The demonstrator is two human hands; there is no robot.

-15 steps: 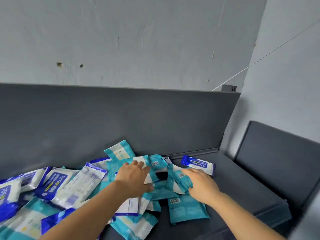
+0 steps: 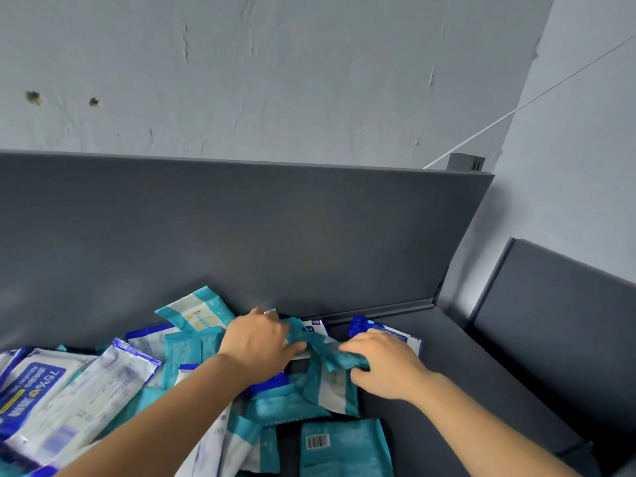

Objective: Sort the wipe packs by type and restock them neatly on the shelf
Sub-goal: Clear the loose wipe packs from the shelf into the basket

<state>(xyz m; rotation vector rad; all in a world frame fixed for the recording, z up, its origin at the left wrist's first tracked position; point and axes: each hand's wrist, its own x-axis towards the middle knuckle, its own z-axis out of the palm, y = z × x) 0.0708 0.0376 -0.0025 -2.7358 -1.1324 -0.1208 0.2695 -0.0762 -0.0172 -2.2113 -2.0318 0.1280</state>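
Observation:
A jumbled heap of wipe packs lies on the dark grey shelf (image 2: 464, 366): teal-and-white packs (image 2: 344, 449) in the middle and blue-and-white packs (image 2: 41, 380) at the left. My left hand (image 2: 256, 342) grips the upper end of a teal pack near the back panel. My right hand (image 2: 385, 364) pinches the crumpled edge of a teal pack (image 2: 330, 352) between the hands. One blue pack (image 2: 370, 325) lies just behind my right hand, partly hidden.
The shelf's tall grey back panel (image 2: 241, 235) rises right behind the heap. A second grey panel (image 2: 557, 321) stands at the right, past the shelf's end. Bare shelf surface lies to the right of my right hand.
Both hands have closed on teal packs and drawn closer together. The left hand moved back toward the panel; the teal packs between the hands are lifted and bunched.

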